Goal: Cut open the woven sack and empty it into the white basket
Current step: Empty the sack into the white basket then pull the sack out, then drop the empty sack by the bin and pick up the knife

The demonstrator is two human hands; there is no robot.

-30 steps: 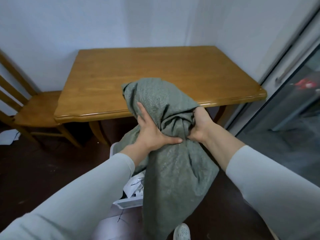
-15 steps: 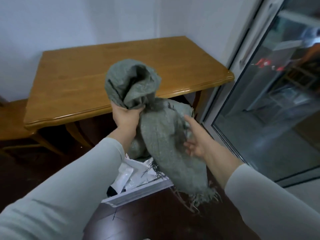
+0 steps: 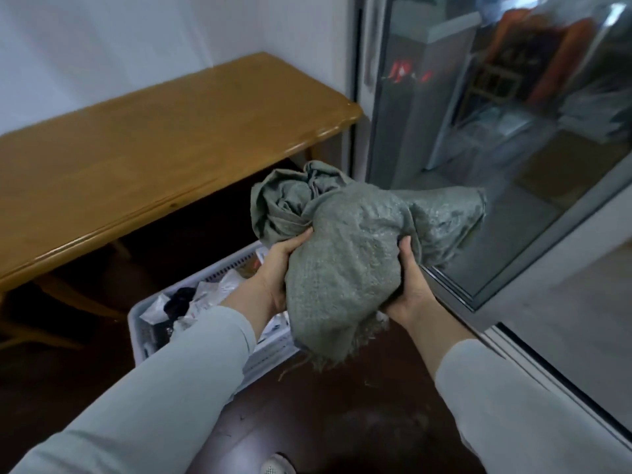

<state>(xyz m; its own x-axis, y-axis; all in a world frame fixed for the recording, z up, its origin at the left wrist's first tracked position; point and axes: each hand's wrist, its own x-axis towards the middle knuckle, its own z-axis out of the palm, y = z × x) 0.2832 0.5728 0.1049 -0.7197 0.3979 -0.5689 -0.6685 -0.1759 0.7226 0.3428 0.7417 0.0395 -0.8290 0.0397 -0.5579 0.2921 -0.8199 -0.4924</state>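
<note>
Woven sack point(image 3: 342, 254) (limp, seemingly emptied) is bunched between my left hand point(image 3: 277, 268) and right hand point(image 3: 408, 289), both clutching it, above the filled white basket point(image 3: 136, 323), apparently to compact it.

Wooden table point(image 3: 154, 159) at ten o'clock, white wall point(image 3: 136, 39) at twelve, glass door point(image 3: 513, 165) at two, dark floor point(image 3: 307, 422) at six

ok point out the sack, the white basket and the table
woven sack point(image 3: 345, 254): head view, on its bunched middle
white basket point(image 3: 136, 333): head view, on its left corner wall
wooden table point(image 3: 154, 148): head view, on the bare top
</note>
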